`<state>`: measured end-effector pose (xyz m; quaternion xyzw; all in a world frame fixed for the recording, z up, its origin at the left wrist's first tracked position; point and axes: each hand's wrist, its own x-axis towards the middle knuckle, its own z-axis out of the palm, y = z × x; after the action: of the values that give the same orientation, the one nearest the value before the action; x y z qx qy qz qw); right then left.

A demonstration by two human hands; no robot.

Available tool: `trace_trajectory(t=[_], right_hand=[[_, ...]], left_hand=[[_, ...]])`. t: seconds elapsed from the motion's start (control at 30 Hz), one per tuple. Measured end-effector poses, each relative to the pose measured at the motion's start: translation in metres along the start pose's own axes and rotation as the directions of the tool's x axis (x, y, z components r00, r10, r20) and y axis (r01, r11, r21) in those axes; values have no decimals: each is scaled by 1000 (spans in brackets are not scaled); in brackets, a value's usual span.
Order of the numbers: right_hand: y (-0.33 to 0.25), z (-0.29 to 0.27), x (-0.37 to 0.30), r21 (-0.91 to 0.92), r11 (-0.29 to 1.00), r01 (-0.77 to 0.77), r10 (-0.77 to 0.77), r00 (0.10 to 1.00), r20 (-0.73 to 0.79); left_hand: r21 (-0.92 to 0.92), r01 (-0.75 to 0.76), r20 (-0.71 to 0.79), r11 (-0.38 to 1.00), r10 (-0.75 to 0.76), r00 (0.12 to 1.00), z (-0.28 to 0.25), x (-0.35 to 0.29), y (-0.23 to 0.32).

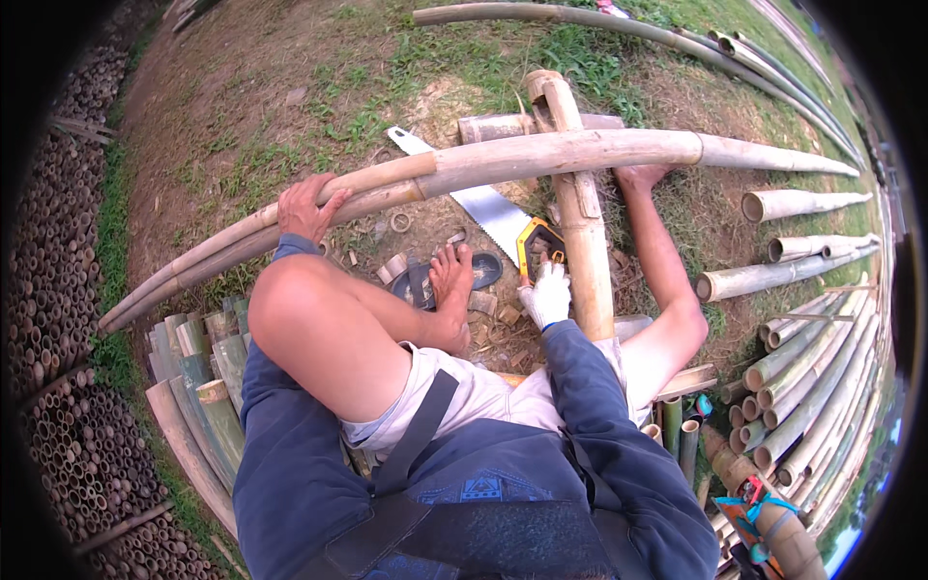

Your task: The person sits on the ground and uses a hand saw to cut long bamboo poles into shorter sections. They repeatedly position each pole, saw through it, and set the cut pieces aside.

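My bare left hand (pixel 311 208) is closed over a long bamboo pole (pixel 628 150) that runs across in front of me. A shorter bamboo length (pixel 391 172) lies along its left part. In my right hand (pixel 548 293), which wears a white glove, is the yellow and black handle of a hand saw (pixel 491 215). Its blade points away to the left and passes beneath the pole. To the right of the handle, a thick bamboo post (pixel 585 256) slopes away from me, and the long pole rests across it. My right foot is by the post's far end.
Bamboo offcuts (pixel 507 314) and a dark sandal (pixel 416 285) lie by my left foot. Stacked bamboo poles (pixel 812 358) lie at the right. Cut bamboo pieces (pixel 208 372) stand at the left, with piled bamboo ends (pixel 68 280) beyond. More poles (pixel 580 17) lie on the grass ahead.
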<state>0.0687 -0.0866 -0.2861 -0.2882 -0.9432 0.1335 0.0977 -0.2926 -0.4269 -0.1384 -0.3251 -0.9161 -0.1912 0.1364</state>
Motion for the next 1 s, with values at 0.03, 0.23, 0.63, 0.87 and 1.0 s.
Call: trace_trajectory(t=[0.03, 0.23, 0.63, 0.87, 1.0], right_hand=[[2, 14, 2, 18, 998, -62, 62, 997, -52], [15, 57, 20, 243, 708, -664, 604, 746, 280], [22, 24, 40, 355, 518, -778, 509, 615, 603], [32, 39, 45, 336, 503, -796, 501, 585, 638], [29, 30, 43, 385, 544, -745, 443, 645, 623]], left_hand=[[-37, -1, 23, 999, 2, 1000, 0, 0, -2], [27, 87, 129, 996, -90, 988, 4, 6, -2], [-18, 42, 37, 999, -41, 998, 8, 2, -3], [2, 57, 57, 998, -57, 997, 9, 3, -5], [-7, 71, 68, 997, -70, 995, 10, 3, -7]])
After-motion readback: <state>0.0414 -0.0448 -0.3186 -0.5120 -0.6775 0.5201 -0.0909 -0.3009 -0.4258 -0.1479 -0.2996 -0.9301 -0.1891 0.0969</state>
